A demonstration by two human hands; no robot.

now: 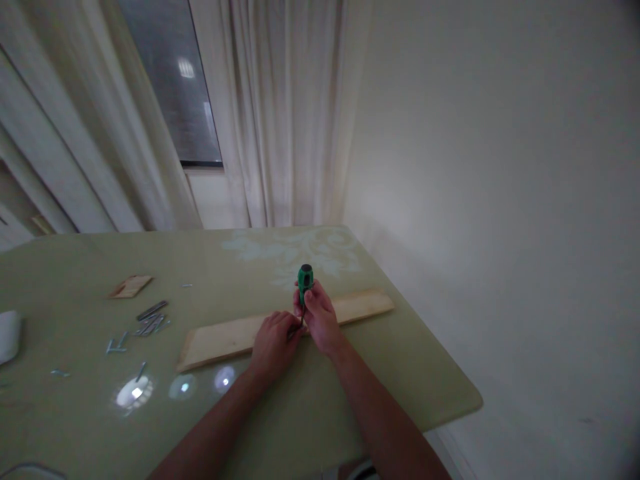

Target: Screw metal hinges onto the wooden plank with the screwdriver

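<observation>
A screwdriver (305, 277) with a green and black handle stands upright over the wooden plank (220, 340). My right hand (320, 317) is closed around its lower handle and shaft, and the tip points down at the plank's near edge. Close beside the tip, my left hand (276, 340) rests on the plank with its fingers bent together. A small dark thing shows at those fingertips, too hidden to name. The plank lies flat and slightly slanted across the table, its middle covered by both hands.
On the green table (400, 387), a pile of metal pieces (151, 323) and several screws (117, 345) lie to the left. Behind them is a small wood piece (131, 287). A white object (9, 337) sits at the far left. The wall (500, 200) borders the table's right side.
</observation>
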